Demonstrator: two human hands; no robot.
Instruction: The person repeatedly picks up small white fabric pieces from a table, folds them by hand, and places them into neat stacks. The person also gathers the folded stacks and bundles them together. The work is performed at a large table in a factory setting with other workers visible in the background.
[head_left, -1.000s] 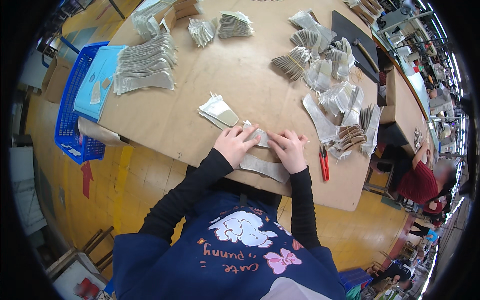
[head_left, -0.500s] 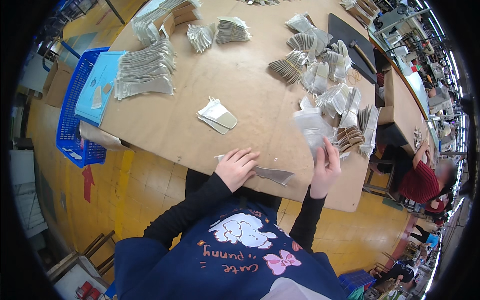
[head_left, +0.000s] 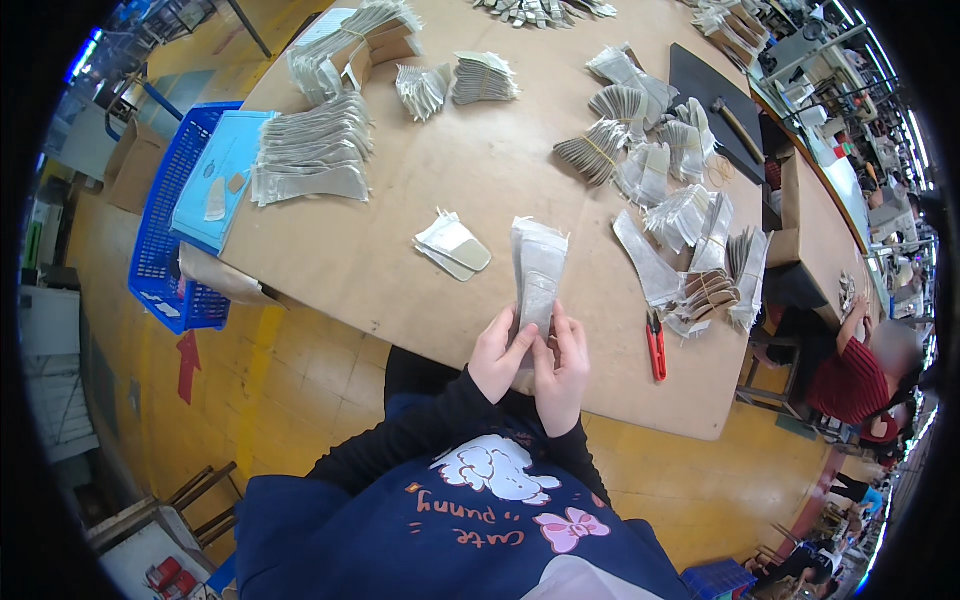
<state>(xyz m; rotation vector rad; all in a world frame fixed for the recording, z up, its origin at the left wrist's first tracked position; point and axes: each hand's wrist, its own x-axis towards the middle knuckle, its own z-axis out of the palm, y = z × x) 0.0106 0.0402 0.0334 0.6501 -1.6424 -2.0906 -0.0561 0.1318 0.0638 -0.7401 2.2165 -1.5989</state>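
Observation:
Close to the table's near edge, my left hand and my right hand grip the lower end of a bundle of grey-white cut pieces. The bundle is narrow in the middle and flares toward its far end. My thumbs lie on top of it, side by side; its lowest part is hidden by my fingers. Left of it, a small pile of cut pieces with rounded ends lies on the table. Red-handled snips lie to the right of my hands, beside several tied bundles.
Stacked grey pieces stand at the far left of the table, next to a blue basket holding a light-blue folder. A hammer rests on a black mat at the far right. A co-worker in red sits beyond the right edge.
My right hand has brought the bundle leftward from the right-hand stacks. My left hand has left the single grey piece on the table and joined the hold. The red snips have come into sight.

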